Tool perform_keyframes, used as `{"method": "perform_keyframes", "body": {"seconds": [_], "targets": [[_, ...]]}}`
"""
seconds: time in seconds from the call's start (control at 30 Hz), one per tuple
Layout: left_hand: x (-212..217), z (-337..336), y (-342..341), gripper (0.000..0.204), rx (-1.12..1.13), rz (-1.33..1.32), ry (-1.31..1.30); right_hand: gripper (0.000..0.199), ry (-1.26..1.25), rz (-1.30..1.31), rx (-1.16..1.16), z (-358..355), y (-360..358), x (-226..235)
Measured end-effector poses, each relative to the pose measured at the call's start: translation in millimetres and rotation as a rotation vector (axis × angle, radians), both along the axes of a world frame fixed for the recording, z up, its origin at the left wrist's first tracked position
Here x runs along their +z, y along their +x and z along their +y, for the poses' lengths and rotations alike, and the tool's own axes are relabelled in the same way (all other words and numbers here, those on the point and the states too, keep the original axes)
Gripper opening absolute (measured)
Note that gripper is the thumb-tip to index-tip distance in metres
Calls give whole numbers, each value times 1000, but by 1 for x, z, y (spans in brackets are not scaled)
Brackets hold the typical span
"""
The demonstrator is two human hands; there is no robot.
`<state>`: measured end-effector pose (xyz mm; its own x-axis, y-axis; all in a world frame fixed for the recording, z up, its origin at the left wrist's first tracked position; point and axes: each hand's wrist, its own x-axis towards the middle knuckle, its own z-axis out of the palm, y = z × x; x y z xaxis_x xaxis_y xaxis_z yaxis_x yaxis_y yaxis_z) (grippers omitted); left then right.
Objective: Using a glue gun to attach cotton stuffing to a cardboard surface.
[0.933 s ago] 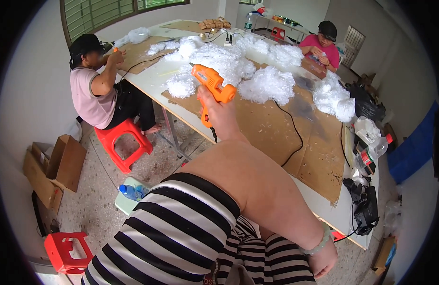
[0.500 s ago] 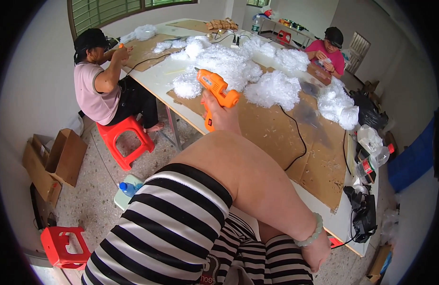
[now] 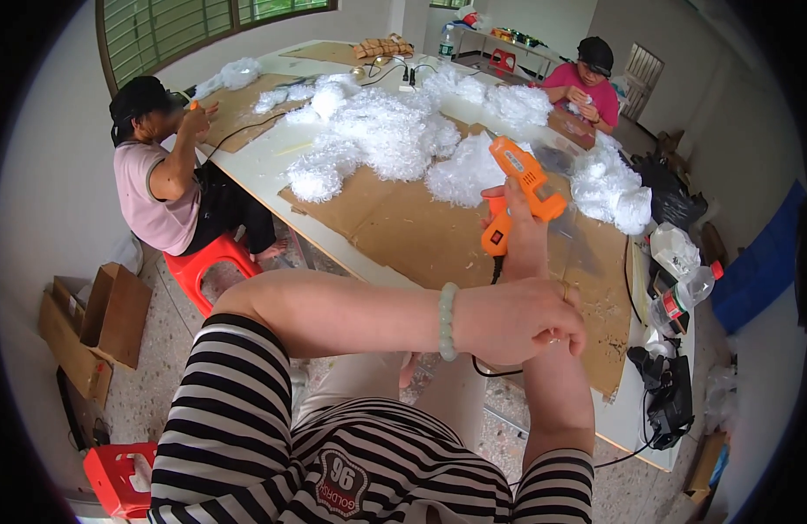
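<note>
Glue gun [image 3: 518,188]: orange, being gripped by the handle in the right hand [image 3: 518,229], fingers clenched round it; long axis running up and away, nozzle tilted toward the white fluff [image 3: 381,131] on the surface [image 3: 272,162]. Left hand [image 3: 521,319]: being held nearer the body, across the right forearm, fingers curled, apparently empty.

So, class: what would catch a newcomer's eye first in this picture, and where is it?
The orange glue gun, raised in the right hand at the centre, stands out first. The left hand crosses just below it, against the right forearm. Behind, white fluffy heaps cover the long table.
</note>
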<state>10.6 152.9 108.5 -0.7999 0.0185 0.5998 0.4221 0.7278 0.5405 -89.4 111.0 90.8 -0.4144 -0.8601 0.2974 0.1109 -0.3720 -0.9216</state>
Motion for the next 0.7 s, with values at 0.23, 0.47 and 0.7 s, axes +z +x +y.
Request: {"method": "perform_keyframes", "body": {"seconds": [0.23, 0.47, 0.7], "targets": [[-30, -121, 19, 15, 359, -107, 660, 33, -6, -40, -246, 37, -118, -1], [-50, -220, 0, 8, 624, -155, 807, 30, 168, -113, -317, 55, -166, -55], [-55, -278, -41, 13, 893, 130, 534, 27, 203, -162, -251, 49, -167, -77]]}}
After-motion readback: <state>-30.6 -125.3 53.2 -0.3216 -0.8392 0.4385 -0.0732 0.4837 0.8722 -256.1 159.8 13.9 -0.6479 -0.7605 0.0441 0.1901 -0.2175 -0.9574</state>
